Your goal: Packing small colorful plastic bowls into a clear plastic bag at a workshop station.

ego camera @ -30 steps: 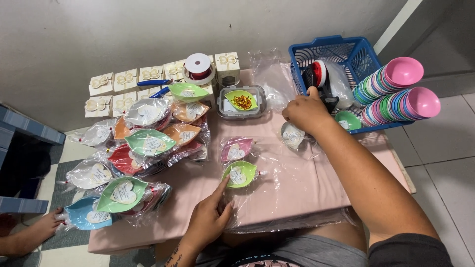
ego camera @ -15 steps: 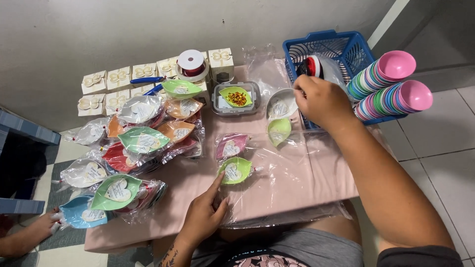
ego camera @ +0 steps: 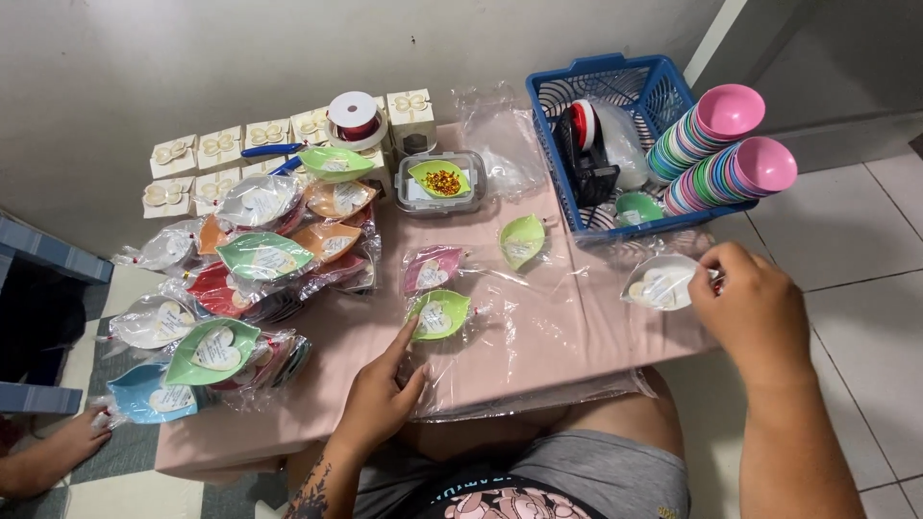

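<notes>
Right hand [ego camera: 745, 308] out past right tabletop edge, forearm running up from near right, fingers curled; grip pinched on white leaf-shaped dish [ego camera: 659, 285] inside clear wrap, dish held at tabletop's right edge, near blue basket [ego camera: 615, 82]. Left hand [ego camera: 380, 404] on near tabletop [ego camera: 538, 336], index finger stretched forward, tip pressing clear plastic sheet just beside green leaf dish [ego camera: 439, 314]; other fingers loosely bent, grip holding nothing. Pink wrapped dish [ego camera: 432, 270] just beyond green one. Stacked bowls [ego camera: 721, 149] lean in basket.
</notes>
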